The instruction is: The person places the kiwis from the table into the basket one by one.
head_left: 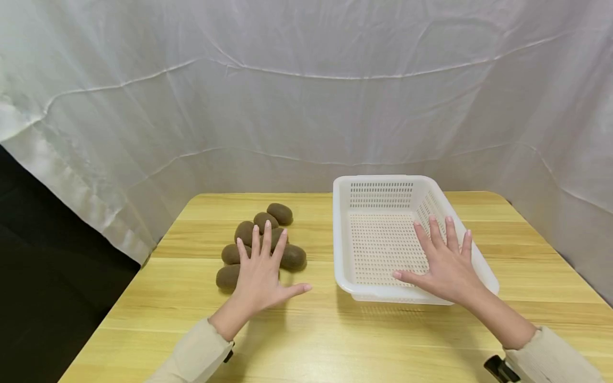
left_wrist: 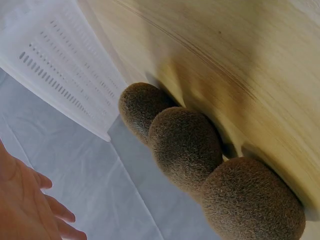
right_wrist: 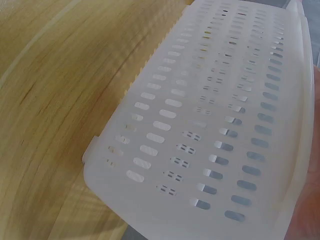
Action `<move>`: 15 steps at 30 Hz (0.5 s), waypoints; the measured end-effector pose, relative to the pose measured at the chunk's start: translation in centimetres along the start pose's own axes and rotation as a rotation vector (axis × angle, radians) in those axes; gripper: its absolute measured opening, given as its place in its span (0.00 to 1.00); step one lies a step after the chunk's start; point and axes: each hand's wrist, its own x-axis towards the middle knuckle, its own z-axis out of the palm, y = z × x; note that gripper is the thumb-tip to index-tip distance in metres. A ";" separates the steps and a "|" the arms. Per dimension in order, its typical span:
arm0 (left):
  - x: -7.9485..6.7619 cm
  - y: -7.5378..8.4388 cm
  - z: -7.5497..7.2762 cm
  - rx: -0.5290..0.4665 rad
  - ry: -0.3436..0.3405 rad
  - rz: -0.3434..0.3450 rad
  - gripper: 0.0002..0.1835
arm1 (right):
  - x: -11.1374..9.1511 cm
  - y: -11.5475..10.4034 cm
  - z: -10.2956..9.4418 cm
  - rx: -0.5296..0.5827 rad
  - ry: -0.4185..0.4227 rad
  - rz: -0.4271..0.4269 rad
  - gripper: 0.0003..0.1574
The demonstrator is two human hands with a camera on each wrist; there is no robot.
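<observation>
Several brown, fuzzy kiwis lie in a cluster on the left half of the table, and a few of them fill the middle of the left wrist view. My left hand hovers over the near side of the cluster with fingers spread, partly hiding some kiwis; it holds nothing. A white perforated plastic basket stands to the right, with no fruit in it. Over its near right part my right hand is held with fingers spread and grips nothing. In the right wrist view, the basket's slotted side wall covers most of that hand.
The wooden table has rounded far corners. Behind it hangs a pale, wrinkled curtain, with a dark area beyond the table's left edge. Bare tabletop lies between the kiwis and the basket.
</observation>
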 end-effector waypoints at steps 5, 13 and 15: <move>-0.1 -0.1 0.0 -0.010 -0.008 -0.003 0.61 | 0.1 -0.1 0.0 0.015 -0.023 0.003 0.69; -0.3 -0.6 0.1 -0.015 -0.032 0.005 0.62 | 0.0 -0.1 -0.3 0.035 -0.036 -0.003 0.69; -0.3 -0.9 0.2 -0.020 -0.030 0.012 0.62 | -0.1 0.0 -0.4 0.033 -0.034 -0.008 0.69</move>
